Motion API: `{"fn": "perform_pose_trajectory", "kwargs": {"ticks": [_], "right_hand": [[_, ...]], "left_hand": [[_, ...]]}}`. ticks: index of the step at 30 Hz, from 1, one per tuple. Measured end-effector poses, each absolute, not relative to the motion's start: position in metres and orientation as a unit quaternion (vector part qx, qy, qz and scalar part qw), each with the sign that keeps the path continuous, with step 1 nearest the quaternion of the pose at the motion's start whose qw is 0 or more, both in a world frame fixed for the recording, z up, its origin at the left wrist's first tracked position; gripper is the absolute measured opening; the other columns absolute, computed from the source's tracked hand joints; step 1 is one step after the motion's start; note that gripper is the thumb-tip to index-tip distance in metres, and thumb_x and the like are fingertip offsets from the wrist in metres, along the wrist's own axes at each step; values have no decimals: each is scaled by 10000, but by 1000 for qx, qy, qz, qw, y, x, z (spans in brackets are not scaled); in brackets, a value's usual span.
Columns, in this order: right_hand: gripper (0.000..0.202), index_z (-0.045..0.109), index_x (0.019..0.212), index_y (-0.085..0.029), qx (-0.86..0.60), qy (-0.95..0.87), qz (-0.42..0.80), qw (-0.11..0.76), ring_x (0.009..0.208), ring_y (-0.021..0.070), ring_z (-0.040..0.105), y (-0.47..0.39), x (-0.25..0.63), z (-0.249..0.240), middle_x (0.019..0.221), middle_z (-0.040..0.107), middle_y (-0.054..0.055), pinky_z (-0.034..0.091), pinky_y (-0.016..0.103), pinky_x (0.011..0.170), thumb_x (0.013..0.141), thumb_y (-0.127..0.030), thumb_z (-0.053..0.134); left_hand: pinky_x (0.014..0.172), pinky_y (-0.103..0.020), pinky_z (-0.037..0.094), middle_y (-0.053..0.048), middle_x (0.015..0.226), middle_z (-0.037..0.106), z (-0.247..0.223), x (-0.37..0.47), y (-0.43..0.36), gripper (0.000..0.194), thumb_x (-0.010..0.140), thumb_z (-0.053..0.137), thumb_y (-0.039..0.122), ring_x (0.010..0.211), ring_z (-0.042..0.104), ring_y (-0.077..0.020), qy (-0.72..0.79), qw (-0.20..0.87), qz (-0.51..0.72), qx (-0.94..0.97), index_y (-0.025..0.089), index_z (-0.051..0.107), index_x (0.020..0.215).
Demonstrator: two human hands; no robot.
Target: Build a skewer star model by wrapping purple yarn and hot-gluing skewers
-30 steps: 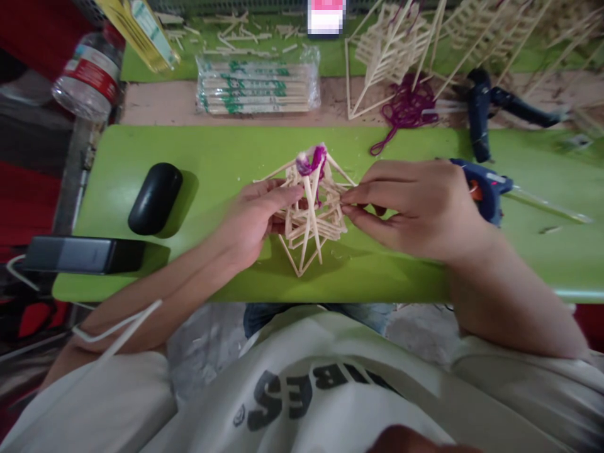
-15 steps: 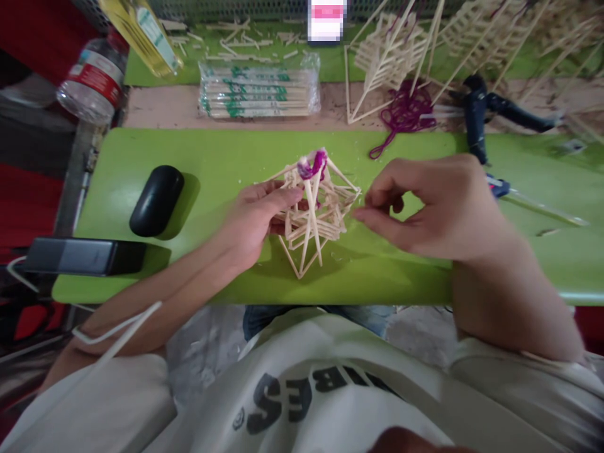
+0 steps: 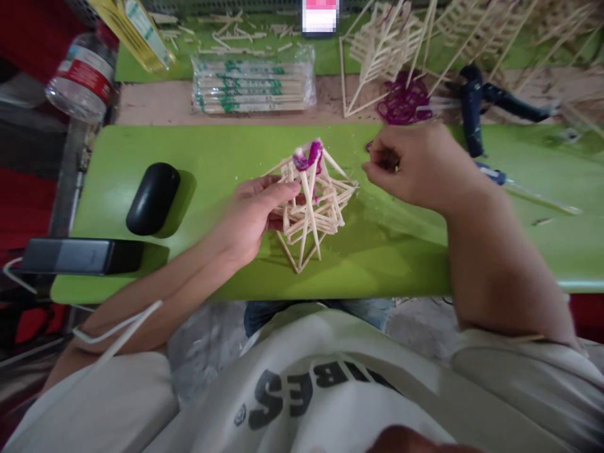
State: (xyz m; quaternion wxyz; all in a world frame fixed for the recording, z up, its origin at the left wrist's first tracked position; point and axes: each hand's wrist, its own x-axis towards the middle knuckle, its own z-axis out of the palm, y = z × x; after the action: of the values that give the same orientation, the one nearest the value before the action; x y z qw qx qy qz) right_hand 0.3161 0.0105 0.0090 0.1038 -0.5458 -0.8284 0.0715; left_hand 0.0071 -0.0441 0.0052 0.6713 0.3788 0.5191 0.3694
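Note:
My left hand (image 3: 250,217) is closed round the left side of a small frame of glued wooden sticks (image 3: 314,217), which is held over the green table. Purple yarn (image 3: 309,157) is wound about the top of this frame, and a thin strand hangs inside it. To the right and a little higher, my right hand (image 3: 419,167) is apart from the frame, its thumb and fingertips curled together in a pinch. Whatever may be between those fingertips is too small to make out. Just beyond them lies the end of a loop from a purple yarn bundle (image 3: 404,100).
A dark glue gun (image 3: 472,107) and a blue-ended clear rod (image 3: 528,189) lie at right. Other stick frames (image 3: 384,47) stand behind. Packaged sticks (image 3: 255,85) lie at the back; a black mouse (image 3: 153,198), a black box (image 3: 82,256) and bottles (image 3: 82,78) are at left.
My right hand has moved up and away from the frame's right corner, toward the yarn loop. My left hand keeps its hold; the view has shifted slightly.

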Motion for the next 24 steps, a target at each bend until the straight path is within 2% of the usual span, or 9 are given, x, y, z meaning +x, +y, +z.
{"fn": "perform_pose_trajectory", "kwargs": {"ticks": [2,6,10,12,14,17,19,22,24], "right_hand": [[24,749,1026,-227,-564,-819,63,87,886,309,735,16,317,6,991,840,108,522,440,853,1010,-209,747],[102,814,1115,-164,-580,-805,77,103,963,301,779,23,321,1,1076,877,146,597,429,931,1040,-181,746],[127,834,1158,-130,-575,-804,84,126,957,241,796,24,321,-1,1123,903,128,633,384,970,1052,-176,779],[154,826,1187,-102,-580,-804,64,111,991,224,820,26,320,0,1143,910,124,644,366,990,1089,-216,792],[233,809,1231,-66,-593,-800,32,83,1065,252,856,32,319,3,1162,909,140,659,404,1020,1130,-275,788],[337,784,1289,-32,-616,-786,-1,52,1201,320,880,51,326,11,1236,903,155,657,551,1088,1178,-346,738],[316,778,1251,-51,-629,-777,-11,34,1260,291,863,68,338,17,1312,903,123,629,587,1144,1164,-354,758],[177,748,1070,-92,-640,-768,-27,7,1334,223,803,92,362,25,1452,884,88,582,537,1223,1081,-252,823],[208,722,972,-93,-645,-763,-33,-6,1401,209,777,100,377,31,1522,854,110,564,473,1225,1080,-254,797]], "left_hand": [[586,-286,636,-78,926,889,6,8,-44,405,855,997,525,737,815,-206,517,672,366,383,183,826,988],[596,-288,651,-71,887,874,6,9,-45,454,879,984,590,734,819,-209,517,672,363,386,186,818,1006],[597,-279,649,-45,847,852,5,8,-45,413,881,993,534,685,786,-180,517,671,370,382,190,812,1020],[592,-272,637,-34,839,846,2,7,-45,360,898,981,490,677,784,-175,512,673,379,377,197,811,1021],[574,-264,620,-28,834,845,-1,7,-45,314,910,970,458,669,784,-172,508,675,385,371,203,817,1013],[567,-261,628,-34,874,866,-3,6,-45,268,909,964,404,692,801,-175,506,679,388,363,198,841,1030],[600,-264,658,-44,923,883,-3,6,-45,243,916,953,359,735,826,-181,508,680,386,361,189,850,1057],[641,-255,676,-59,963,890,-1,6,-44,196,960,913,323,787,846,-179,513,677,378,368,180,851,1079],[635,-242,660,-58,959,887,-1,5,-42,167,998,881,339,790,840,-173,514,672,374,380,187,850,1057]]}}
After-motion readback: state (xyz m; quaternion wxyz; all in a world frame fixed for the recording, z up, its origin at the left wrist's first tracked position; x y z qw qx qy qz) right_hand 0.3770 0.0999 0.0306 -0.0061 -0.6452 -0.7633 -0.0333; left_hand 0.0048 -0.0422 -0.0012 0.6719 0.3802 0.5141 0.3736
